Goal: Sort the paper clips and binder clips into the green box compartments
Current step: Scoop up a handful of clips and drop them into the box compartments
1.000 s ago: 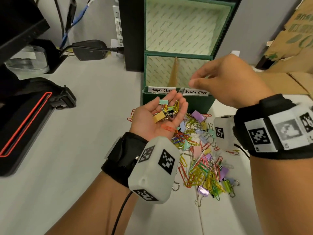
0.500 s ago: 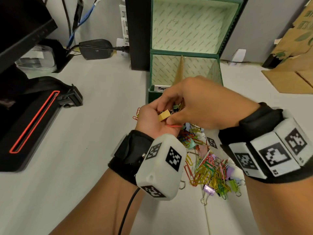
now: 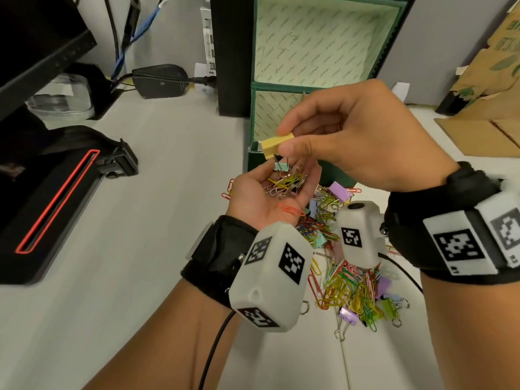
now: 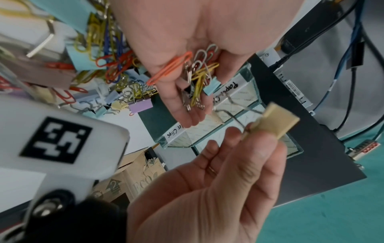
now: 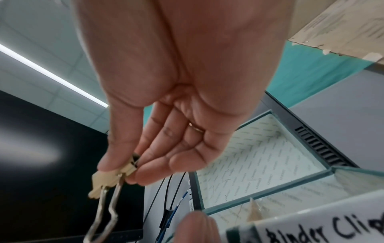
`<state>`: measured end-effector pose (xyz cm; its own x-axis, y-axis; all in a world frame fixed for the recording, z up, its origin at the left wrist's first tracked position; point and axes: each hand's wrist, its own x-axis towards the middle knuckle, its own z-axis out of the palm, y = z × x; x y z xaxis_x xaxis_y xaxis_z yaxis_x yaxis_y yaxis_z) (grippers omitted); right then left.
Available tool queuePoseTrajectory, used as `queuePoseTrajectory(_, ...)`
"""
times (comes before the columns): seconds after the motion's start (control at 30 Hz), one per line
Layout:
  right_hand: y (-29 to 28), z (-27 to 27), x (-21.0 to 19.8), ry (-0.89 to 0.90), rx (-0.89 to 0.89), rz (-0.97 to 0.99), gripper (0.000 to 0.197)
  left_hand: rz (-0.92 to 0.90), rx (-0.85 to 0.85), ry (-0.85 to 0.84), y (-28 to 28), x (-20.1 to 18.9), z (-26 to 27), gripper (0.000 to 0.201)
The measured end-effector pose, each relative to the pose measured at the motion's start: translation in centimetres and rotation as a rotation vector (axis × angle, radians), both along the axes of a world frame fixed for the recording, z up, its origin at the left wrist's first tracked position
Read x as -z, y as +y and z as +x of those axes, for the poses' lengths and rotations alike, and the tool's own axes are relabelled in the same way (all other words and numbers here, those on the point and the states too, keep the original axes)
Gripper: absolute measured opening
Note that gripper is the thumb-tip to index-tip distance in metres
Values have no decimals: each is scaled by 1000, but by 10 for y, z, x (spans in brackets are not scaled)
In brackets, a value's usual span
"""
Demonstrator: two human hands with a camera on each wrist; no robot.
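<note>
My right hand (image 3: pixel 284 139) pinches a yellow binder clip (image 3: pixel 277 144) between thumb and forefinger, just above my left palm; the clip (image 4: pixel 276 122) (image 5: pixel 108 180) hangs with its wire handles down. My left hand (image 3: pixel 277 190) is cupped palm up, cradling several paper clips (image 3: pixel 284 184), a small teal binder clip and an orange paper clip (image 4: pixel 170 67). Behind both hands stands the green box (image 3: pixel 323 52) with its lid raised, its front labels (image 4: pixel 226 92) reading Paper Clips and Binder Clips (image 5: pixel 324 230). A heap of mixed coloured clips (image 3: pixel 354 285) lies on the table under my wrists.
A black case with a red outline (image 3: pixel 56 198) lies at the left. A black upright panel (image 3: pixel 230 54) stands beside the box, with a power adapter (image 3: pixel 160 80) and cables behind. Cardboard (image 3: pixel 484 108) sits at the right.
My right hand came down from the box to my left palm, took the yellow binder clip there, and has now lifted it clear of the palm.
</note>
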<state>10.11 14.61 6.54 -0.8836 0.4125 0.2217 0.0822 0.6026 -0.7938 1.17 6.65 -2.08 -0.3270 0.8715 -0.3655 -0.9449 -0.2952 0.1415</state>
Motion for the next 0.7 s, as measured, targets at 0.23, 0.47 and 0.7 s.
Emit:
queuePoseTrajectory(0.23,4,4,-1,18,7,-50,20,-3,1,-7,-1,-1,1,28)
queuePoseTrajectory(0.47,36,14,-1,143,321,109,22,35,74,29,-3,4,-2,42)
queuePoseTrajectory(0.7,65,21,13,-55,535,277,13,34,85,88,-3,3,-2,38)
